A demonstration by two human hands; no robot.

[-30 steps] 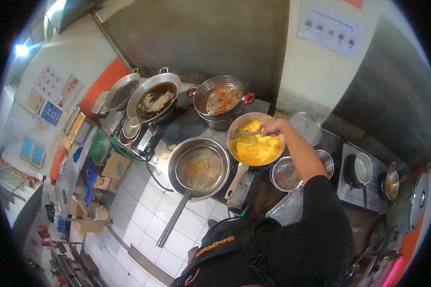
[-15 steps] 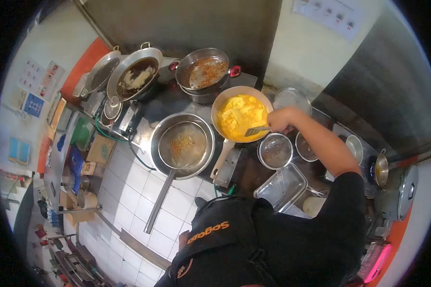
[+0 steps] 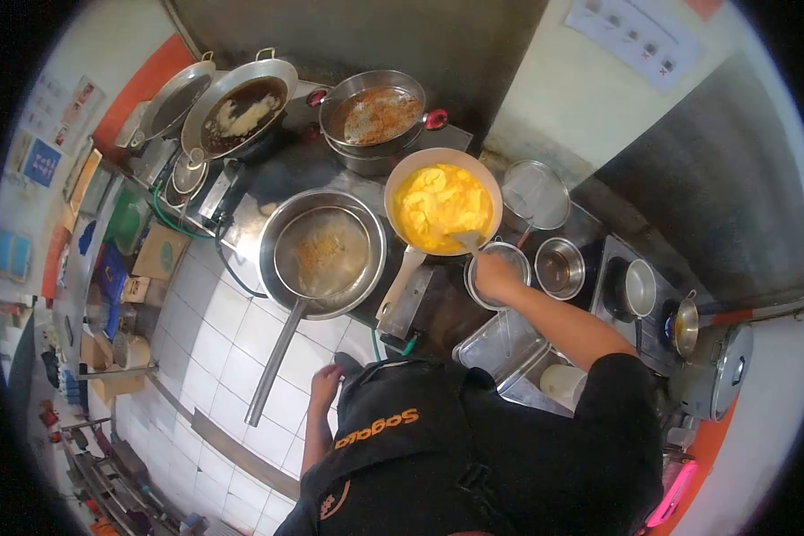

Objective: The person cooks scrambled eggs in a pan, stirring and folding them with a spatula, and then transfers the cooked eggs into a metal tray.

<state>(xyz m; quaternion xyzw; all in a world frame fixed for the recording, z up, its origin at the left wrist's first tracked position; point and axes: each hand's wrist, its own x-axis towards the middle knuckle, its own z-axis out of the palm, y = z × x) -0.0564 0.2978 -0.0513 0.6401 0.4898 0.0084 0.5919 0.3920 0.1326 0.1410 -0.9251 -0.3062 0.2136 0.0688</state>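
Observation:
My right hand [image 3: 498, 276] is closed around the handle of a spatula [image 3: 466, 239], whose blade touches the near right edge of the yellow egg [image 3: 441, 204]. The egg lies in a light pan [image 3: 405, 163] with its handle pointing toward me. Low beside my body, over the floor, is my left hand [image 3: 327, 382]; its fingers are too small to read. Left of the pan, a long-handled strainer [image 3: 320, 259] with brown bits rests in a steel bowl [image 3: 271, 211].
Behind stand a red-handled pot [image 3: 380, 116] and a wok of dark oil [image 3: 241, 114]. Right of the pan are a round sieve [image 3: 536, 195], a small steel bowl [image 3: 560, 268], a clear tray [image 3: 502, 344] and a stove with a saucepan [image 3: 639, 288].
My right hand and the spatula have moved from the pan's far side to its near right edge. My left hand shows more fully. The camera view has shifted.

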